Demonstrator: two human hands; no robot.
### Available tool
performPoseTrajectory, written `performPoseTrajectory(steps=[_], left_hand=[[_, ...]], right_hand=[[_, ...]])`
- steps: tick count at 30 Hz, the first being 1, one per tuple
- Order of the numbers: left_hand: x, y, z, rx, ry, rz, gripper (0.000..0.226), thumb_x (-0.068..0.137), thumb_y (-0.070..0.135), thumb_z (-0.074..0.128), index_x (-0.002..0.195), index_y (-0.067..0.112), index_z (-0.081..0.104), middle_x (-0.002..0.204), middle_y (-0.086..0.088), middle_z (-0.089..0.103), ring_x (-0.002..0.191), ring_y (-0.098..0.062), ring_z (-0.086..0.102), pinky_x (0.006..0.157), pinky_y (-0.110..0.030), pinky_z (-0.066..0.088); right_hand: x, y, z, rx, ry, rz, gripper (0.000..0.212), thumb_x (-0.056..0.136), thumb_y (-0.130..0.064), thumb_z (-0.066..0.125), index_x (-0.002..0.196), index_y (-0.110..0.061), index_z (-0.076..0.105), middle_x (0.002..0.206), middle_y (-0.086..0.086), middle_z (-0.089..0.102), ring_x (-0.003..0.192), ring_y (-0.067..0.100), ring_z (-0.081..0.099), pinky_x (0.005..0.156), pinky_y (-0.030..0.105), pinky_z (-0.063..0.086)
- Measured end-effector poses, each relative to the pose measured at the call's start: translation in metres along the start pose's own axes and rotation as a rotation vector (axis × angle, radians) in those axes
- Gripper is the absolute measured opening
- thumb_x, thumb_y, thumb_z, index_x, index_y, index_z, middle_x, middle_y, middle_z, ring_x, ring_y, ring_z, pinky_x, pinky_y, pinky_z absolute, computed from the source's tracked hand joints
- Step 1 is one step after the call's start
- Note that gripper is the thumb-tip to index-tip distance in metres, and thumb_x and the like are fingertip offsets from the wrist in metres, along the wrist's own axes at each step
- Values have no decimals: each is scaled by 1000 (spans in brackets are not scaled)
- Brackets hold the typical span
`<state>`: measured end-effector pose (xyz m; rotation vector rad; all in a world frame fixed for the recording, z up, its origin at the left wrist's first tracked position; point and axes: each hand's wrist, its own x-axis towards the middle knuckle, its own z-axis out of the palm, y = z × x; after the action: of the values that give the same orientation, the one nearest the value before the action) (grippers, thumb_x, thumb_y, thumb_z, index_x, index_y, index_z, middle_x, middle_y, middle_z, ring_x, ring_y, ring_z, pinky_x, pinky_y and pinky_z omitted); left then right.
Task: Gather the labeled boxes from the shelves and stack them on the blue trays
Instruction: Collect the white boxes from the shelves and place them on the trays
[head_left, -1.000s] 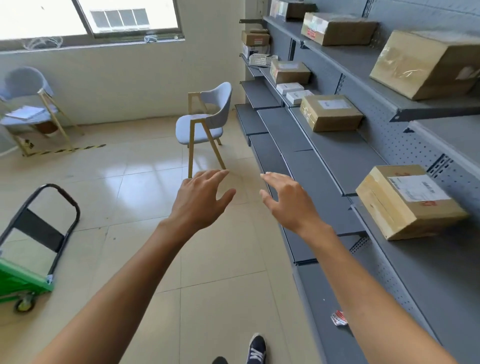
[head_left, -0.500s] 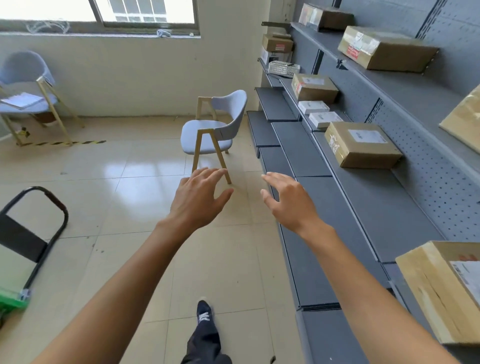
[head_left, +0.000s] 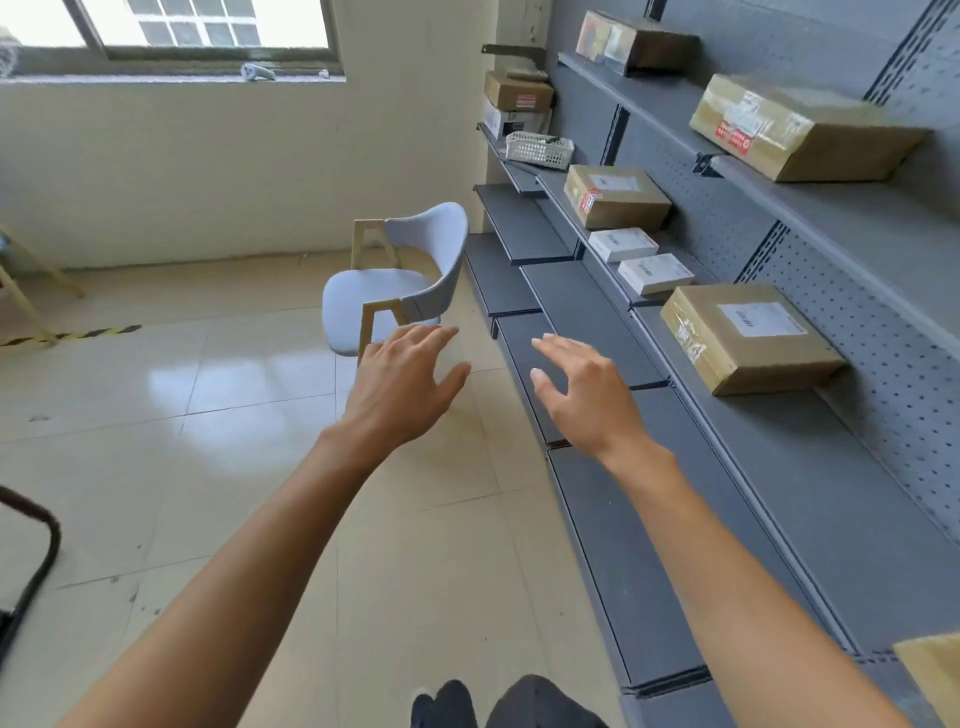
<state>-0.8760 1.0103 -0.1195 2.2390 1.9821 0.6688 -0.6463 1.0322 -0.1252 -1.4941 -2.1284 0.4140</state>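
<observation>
My left hand (head_left: 402, 382) and my right hand (head_left: 582, 392) are stretched out in front of me, palms down, fingers spread, both empty. To the right of my right hand a labeled cardboard box (head_left: 748, 335) lies on the grey middle shelf (head_left: 810, 467). Farther along that shelf sit two small white boxes (head_left: 639, 257) and another labeled brown box (head_left: 615, 195). A taped box (head_left: 795, 130) rests on the upper shelf. The corner of one more box (head_left: 935, 675) shows at the bottom right. No blue tray is in view.
A grey chair with wooden legs (head_left: 400, 280) stands on the tiled floor just beyond my left hand. A white basket (head_left: 537, 149) and more boxes (head_left: 517, 93) sit at the far end of the shelving. A black cart handle (head_left: 36, 551) is at the left edge.
I have walked forward along the shelving; the chair and the labeled box are closer, and the near box has slid to the bottom right corner. Both hands stay outstretched and empty.
</observation>
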Motion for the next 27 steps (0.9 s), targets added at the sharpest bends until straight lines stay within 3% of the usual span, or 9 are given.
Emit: performPoseTrajectory(steps=[13,23,27], left_hand=[[206,11,77,14,-132,124,53,99,51,52,145,26,50,146,3,55,139,-22,45,108,-48,40],[326,9,127,13,-169,145,53,100,51,52,146,26,49,147,4,54,141,-20,42,108,-44,40],[371,0,147,5,-195,179,54,100,53,50,146,27,48,147,5,54,140,-20,43,108,-45,41]], right_hand=[[154,127,-1,-23,58,173,42,101,-28,53,142,-17,55,149,2,51,142,15,39,117,38,34],[252,196,0,-39,38,231,44,102,-29,53,144,-17,53,150,3,49,142,15,38,115,26,27],[288,215,6,-47,45,261,44,101,-28,54,143,-17,54,150,4,50,142,15,39,117,28,30]])
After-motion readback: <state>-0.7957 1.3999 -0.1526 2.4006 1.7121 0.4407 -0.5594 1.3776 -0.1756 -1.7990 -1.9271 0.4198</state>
